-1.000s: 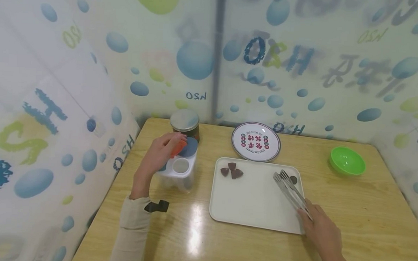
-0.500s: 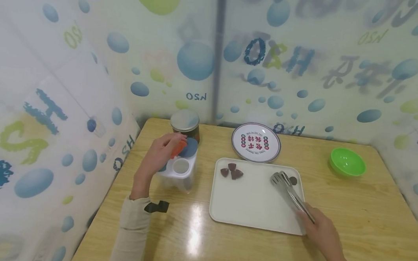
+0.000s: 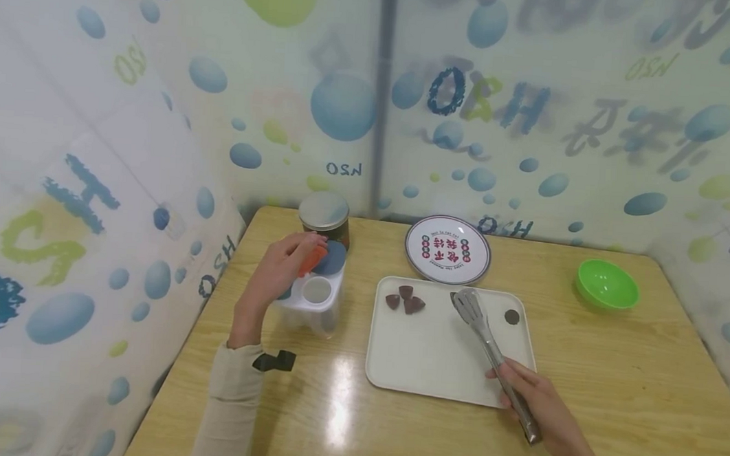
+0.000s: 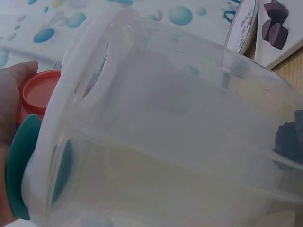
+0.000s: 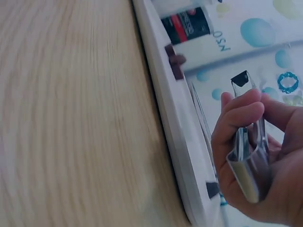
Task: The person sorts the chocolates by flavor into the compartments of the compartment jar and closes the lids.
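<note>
My left hand (image 3: 279, 268) grips an orange lid (image 3: 312, 260) on a clear storage box with a white top (image 3: 299, 302). A blue lid (image 3: 330, 256) and a teal lid (image 4: 21, 168) sit on the same box, and one round opening (image 3: 316, 290) is uncovered. My right hand (image 3: 535, 402) holds metal tongs (image 3: 489, 345) over a white tray (image 3: 426, 358). A small dark piece (image 5: 240, 79) is between the tong tips. On the tray lie several brown wedge-shaped pieces (image 3: 412, 303) at the left and a dark round piece (image 3: 512, 317) at the right.
Behind the box stands a tin with a metal lid (image 3: 324, 211). A printed plate (image 3: 447, 249) is at the tray's back edge, and a green bowl (image 3: 607, 283) is farther right. Dark lumps (image 4: 289, 142) show through the box's clear wall. A patterned wall runs behind the table.
The tongs have swung left, away from the dark round piece, and now carry a dark piece at their tips. My right hand moved slightly left; the left hand stayed on the orange lid.
</note>
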`<state>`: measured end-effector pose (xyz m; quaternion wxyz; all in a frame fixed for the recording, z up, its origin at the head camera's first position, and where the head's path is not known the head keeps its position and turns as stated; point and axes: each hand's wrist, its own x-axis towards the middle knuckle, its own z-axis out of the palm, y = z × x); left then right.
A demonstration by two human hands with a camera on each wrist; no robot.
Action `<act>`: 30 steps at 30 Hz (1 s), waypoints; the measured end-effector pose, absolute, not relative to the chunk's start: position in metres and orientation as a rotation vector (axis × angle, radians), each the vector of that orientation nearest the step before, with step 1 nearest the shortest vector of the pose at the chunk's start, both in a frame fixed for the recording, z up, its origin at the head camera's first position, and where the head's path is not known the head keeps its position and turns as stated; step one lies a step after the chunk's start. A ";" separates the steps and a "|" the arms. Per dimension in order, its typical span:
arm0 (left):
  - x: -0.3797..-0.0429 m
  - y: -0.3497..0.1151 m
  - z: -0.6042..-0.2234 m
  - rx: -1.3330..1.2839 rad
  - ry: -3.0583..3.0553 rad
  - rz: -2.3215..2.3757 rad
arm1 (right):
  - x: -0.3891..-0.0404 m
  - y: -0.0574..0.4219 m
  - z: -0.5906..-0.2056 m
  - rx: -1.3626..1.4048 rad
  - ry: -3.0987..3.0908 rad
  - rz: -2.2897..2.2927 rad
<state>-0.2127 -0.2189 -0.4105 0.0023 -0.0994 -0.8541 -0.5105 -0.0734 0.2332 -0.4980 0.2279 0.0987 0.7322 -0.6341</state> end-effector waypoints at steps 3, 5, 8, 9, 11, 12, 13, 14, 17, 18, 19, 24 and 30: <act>-0.212 -0.220 -0.411 -0.322 -2.681 -1.589 | -0.076 0.223 -0.501 0.126 1.877 -1.811; -0.212 -0.221 -0.411 -0.320 -2.682 -1.580 | -0.078 0.214 -0.504 0.048 1.792 -1.848; -0.211 -0.221 -0.410 -0.310 -2.681 -1.575 | -0.083 0.198 -0.505 -0.026 1.714 -1.882; -0.211 -0.221 -0.410 -0.310 -2.682 -1.574 | -0.085 0.192 -0.504 -0.042 1.701 -1.890; -0.211 -0.221 -0.410 -0.309 -2.680 -1.577 | -0.089 0.180 -0.501 -0.074 1.688 -1.895; -0.211 -0.221 -0.410 -0.308 -2.679 -1.579 | -0.091 0.174 -0.499 -0.086 1.682 -1.898; -0.211 -0.221 -0.410 -0.309 -2.679 -1.580 | -0.093 0.168 -0.498 -0.097 1.676 -1.899; -0.211 -0.221 -0.411 -0.309 -2.678 -1.582 | -0.095 0.163 -0.496 -0.110 1.666 -1.900; -0.211 -0.222 -0.412 -0.307 -2.672 -1.583 | -0.101 0.146 -0.490 -0.156 1.637 -1.898; -0.211 -0.222 -0.412 -0.304 -2.671 -1.585 | -0.103 0.140 -0.488 -0.174 1.631 -1.899; -0.211 -0.222 -0.412 -0.302 -2.673 -1.585 | -0.104 0.135 -0.486 -0.191 1.625 -1.901; -0.212 -0.222 -0.412 -0.308 -2.677 -1.594 | -0.110 0.106 -0.476 -0.213 1.653 -1.908; -0.213 -0.220 -0.411 -0.310 -2.678 -1.605 | -0.113 0.075 -0.465 -0.301 1.915 -1.847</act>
